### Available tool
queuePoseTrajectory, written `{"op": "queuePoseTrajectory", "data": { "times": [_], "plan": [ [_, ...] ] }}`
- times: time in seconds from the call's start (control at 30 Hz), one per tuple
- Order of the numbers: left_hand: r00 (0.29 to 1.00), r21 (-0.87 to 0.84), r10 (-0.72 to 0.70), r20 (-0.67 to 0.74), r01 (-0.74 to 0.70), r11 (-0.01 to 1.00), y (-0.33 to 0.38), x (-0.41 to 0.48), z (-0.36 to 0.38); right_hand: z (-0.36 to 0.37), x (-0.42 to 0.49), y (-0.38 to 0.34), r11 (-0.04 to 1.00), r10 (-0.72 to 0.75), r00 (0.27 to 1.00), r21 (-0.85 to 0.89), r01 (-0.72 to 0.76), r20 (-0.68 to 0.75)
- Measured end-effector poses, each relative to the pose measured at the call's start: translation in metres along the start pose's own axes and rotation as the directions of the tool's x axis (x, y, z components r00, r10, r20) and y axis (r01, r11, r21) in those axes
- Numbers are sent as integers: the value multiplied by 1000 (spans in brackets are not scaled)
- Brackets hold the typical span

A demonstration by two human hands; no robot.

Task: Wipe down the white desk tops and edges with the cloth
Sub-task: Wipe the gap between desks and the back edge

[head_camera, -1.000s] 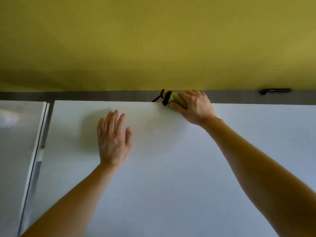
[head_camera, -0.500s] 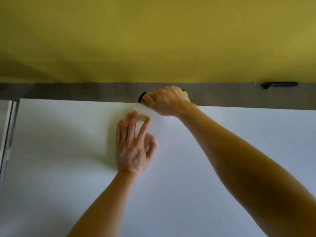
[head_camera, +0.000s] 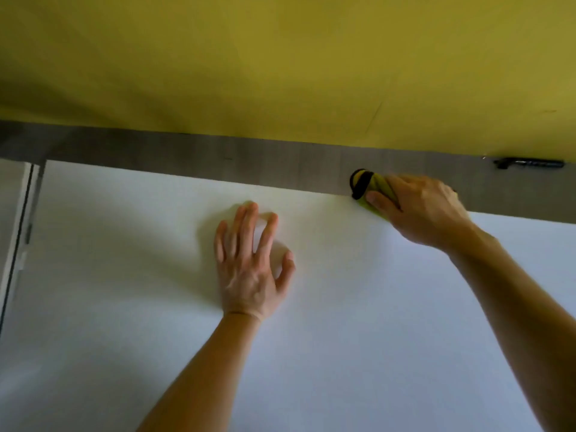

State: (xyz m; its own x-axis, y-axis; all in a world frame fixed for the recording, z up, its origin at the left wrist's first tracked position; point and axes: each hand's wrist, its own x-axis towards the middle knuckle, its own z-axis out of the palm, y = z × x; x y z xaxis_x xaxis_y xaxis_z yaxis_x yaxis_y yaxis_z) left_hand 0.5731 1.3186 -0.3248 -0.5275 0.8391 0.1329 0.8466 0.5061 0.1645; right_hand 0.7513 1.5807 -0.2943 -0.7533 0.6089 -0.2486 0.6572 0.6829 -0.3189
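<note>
A white desk top (head_camera: pixel 124 307) fills the lower part of the head view. My right hand (head_camera: pixel 424 210) is shut on a yellow-green cloth with a black edge (head_camera: pixel 367 187), pressing it on the desk's far edge where it meets a grey strip. Most of the cloth is hidden under the fingers. My left hand (head_camera: pixel 252 269) lies flat on the desk top, fingers spread, holding nothing, to the left of and nearer than the cloth.
A grey wood-grain strip (head_camera: pixel 218 157) runs along the desk's far edge below a yellow wall (head_camera: pixel 280 57). A black pen (head_camera: pixel 530 164) lies on the strip at the far right. A second white desk (head_camera: pixel 12 194) adjoins at the left across a narrow gap.
My right hand has slid the cloth to the right along the far edge, after first going left. My left hand stays flat on the desk. The view has shifted.
</note>
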Motion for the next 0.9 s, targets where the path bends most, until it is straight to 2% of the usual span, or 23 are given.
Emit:
{"op": "queuePoseTrajectory", "data": {
  "times": [0.07,0.17,0.23,0.3,0.37,0.43,0.53,0.63,0.67,0.73,0.83,0.9],
  "plan": [
    [1000,15,-5,8,5,1000,-3,-1,1,19,50,-67,995,-95,991,25,93,92],
    [1000,47,-14,20,13,999,-4,-2,3,51,120,-177,945,-303,934,189,268,189],
    [1000,44,-7,6,7,999,-3,-4,3,58,143,-210,913,-350,911,298,279,220],
    [1000,49,-13,11,13,999,-2,-1,3,55,138,-193,893,-322,925,390,226,200],
    [1000,31,-17,13,17,999,-2,-2,2,44,106,-140,890,-272,946,420,178,174],
    [1000,12,-6,6,6,1000,-2,-2,2,27,65,-73,924,-177,971,367,107,162],
    [1000,-13,-3,-4,3,1000,-3,-1,1,-9,1,18,964,54,986,248,-93,160],
    [1000,-4,-14,-4,14,1000,-2,0,3,-24,-18,40,966,182,980,170,-193,78],
    [1000,-6,-11,-5,11,1000,-2,1,3,-22,-12,28,971,177,981,150,-187,78],
    [1000,-10,-10,-5,10,1000,-1,1,2,-3,15,-14,987,70,993,138,-83,97],
    [1000,28,0,22,-1,1000,-2,0,0,34,79,-111,986,-113,986,137,96,123],
    [999,66,-14,49,11,998,-1,2,-2,46,111,-178,977,-155,976,170,129,151]
  ]
}}
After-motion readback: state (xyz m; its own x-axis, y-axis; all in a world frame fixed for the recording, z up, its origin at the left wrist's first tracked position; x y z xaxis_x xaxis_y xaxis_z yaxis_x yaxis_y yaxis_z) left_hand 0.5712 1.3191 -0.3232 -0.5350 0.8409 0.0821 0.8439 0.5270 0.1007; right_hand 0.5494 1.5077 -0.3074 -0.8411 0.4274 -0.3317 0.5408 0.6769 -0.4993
